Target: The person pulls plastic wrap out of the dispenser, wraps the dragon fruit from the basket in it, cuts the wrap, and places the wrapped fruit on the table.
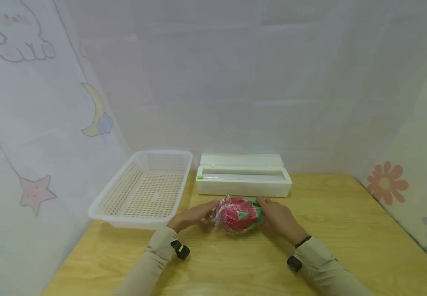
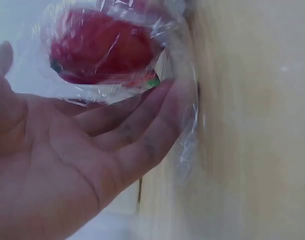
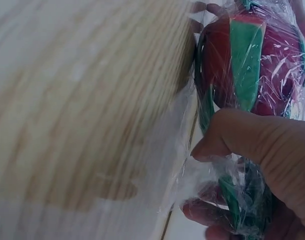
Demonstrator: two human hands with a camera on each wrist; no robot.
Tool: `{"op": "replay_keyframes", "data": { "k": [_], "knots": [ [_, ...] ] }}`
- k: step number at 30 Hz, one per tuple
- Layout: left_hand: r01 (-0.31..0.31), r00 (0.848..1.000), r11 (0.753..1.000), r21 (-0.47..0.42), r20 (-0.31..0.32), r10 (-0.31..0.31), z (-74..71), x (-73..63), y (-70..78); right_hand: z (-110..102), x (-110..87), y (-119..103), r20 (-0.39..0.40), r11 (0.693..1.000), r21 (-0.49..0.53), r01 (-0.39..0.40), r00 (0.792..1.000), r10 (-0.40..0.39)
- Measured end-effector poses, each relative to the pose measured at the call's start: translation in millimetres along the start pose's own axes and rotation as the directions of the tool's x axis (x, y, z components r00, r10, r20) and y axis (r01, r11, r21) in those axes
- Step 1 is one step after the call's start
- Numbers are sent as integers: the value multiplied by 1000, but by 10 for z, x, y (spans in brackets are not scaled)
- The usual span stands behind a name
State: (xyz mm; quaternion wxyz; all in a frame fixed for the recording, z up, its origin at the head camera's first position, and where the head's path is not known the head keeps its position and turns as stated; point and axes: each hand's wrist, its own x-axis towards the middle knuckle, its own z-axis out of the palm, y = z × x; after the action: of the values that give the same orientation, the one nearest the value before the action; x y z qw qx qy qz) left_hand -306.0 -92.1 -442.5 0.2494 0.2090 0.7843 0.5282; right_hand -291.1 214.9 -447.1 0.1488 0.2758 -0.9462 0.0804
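A red dragon fruit [image 1: 237, 214] with green scales, wrapped in clear plastic film [image 3: 280, 65], is held just over the table between both hands. At its left end is my left hand [image 1: 195, 214]; in the left wrist view the fingers [image 2: 137, 127] reach out nearly straight against the film, the thumb apart. My right hand [image 1: 281, 220] grips the leafy green end, and the right wrist view shows thumb and fingers [image 3: 207, 212] around it through the film. Some loose film hangs below the fruit.
A white cling-film dispenser box [image 1: 243, 189] with its lid raised stands behind the fruit, a green slider at its left end. To the left is a white slotted plastic basket [image 1: 133, 222]. The wooden table [image 1: 346, 230] meets printed cloth walls at the back and sides.
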Motion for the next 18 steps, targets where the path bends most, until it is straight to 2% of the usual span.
{"op": "replay_keyframes", "data": {
  "k": [3, 5, 6, 8, 11, 12, 13, 14, 15, 18],
  "knots": [
    [3, 1000, 994, 107, 21, -5, -9, -190, -9, 30, 6, 16, 56, 997, 69, -41, 998, 37],
    [-5, 1000, 974, 229, 29, -1, -8, -292, 18, 29, -7, 47, 76, 994, 100, -52, 996, 45],
    [-18, 1000, 952, 306, 25, 11, -10, -334, 29, 28, -7, 60, 81, 992, 114, -56, 996, 47],
    [-45, 999, 891, 451, -3, 52, -4, -381, 38, 25, 0, 87, 78, 990, 129, -51, 996, 42],
    [-88, 986, 812, 576, -68, 155, 19, -384, 25, 4, 16, 103, 72, 989, 138, -51, 997, 42],
    [-93, 979, 795, 599, -92, 184, 28, -374, 16, 2, 19, 107, 69, 989, 138, -49, 997, 40],
    [-89, 973, 790, 606, -118, 200, 39, -363, 7, 2, 19, 108, 67, 989, 141, -46, 997, 37],
    [-85, 968, 803, 590, -142, 207, 49, -354, -5, 4, 15, 106, 67, 988, 145, -43, 997, 34],
    [-74, 965, 827, 558, -169, 201, 59, -348, -17, 8, 8, 100, 66, 988, 150, -43, 997, 33],
    [-48, 945, 913, 406, -278, 173, 102, -293, -73, 37, -17, 91, 64, 987, 158, -42, 997, 33]
  ]
}}
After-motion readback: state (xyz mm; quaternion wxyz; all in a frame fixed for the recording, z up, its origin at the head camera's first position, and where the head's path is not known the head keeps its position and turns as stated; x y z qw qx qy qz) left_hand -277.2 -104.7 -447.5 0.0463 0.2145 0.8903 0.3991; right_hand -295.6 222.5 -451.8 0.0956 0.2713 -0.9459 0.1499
